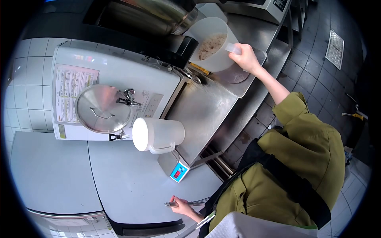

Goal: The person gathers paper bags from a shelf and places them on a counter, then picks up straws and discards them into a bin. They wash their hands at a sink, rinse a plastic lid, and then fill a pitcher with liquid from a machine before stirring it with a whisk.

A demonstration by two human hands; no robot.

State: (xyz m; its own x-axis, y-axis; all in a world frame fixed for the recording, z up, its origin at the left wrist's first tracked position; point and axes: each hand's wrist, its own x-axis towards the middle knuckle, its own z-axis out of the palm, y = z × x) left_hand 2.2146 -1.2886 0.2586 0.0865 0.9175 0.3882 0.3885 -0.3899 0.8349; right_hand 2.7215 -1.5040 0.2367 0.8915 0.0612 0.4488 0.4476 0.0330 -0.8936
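Note:
My right hand point(245, 58) is wrapped round the handle of a translucent plastic pitcher point(216, 29). Brown, speckled, foamy contents show inside the pitcher, which is over the steel counter at the top. Lower down, my left hand point(182, 206) is closed on the metal handle of a whisk point(198, 202), held over the grey worktop. The whisk's wires point toward my body and are partly hidden. Between the hands, a second translucent pitcher point(164, 133) stands on a digital scale point(179, 171) with a lit red display.
A white panel with a round steel lid point(99, 109) and black taps point(129, 99) stands beyond the steel counter point(206, 115). Dark machinery point(147, 43) overhangs near the first pitcher. The grey worktop point(127, 178) extends left. Dark floor tiles with a metal drain cover point(335, 49) are at right.

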